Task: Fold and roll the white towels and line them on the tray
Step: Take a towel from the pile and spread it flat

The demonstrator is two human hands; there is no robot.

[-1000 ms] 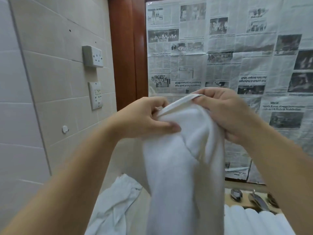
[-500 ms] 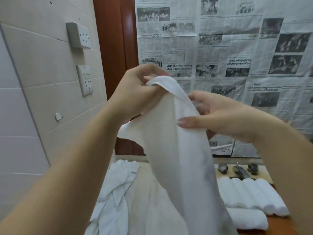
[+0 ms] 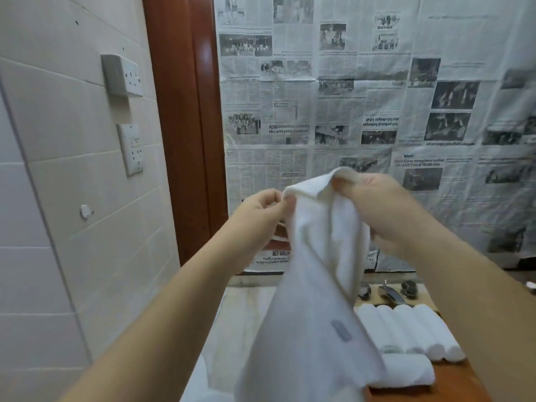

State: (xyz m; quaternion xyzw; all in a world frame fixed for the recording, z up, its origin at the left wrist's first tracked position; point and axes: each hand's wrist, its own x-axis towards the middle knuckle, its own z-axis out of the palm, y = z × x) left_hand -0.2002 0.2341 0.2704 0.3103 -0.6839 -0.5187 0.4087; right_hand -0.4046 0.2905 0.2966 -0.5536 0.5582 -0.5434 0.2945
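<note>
Both hands, left hand (image 3: 261, 208) and right hand (image 3: 377, 210), pinch the towel (image 3: 313, 300) by its top edge at frame centre, probably so it hangs straight for folding, above the rolled towels (image 3: 412, 329) at lower right.

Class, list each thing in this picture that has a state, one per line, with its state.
Left hand: pinches the towel's top edge.
Right hand: grips the towel's top edge.
Held towel: unfolded, hanging in the air.
Rolled towels: four rolled, side by side on the tray.
Front towel: rolled, lying crosswise before them.
</note>
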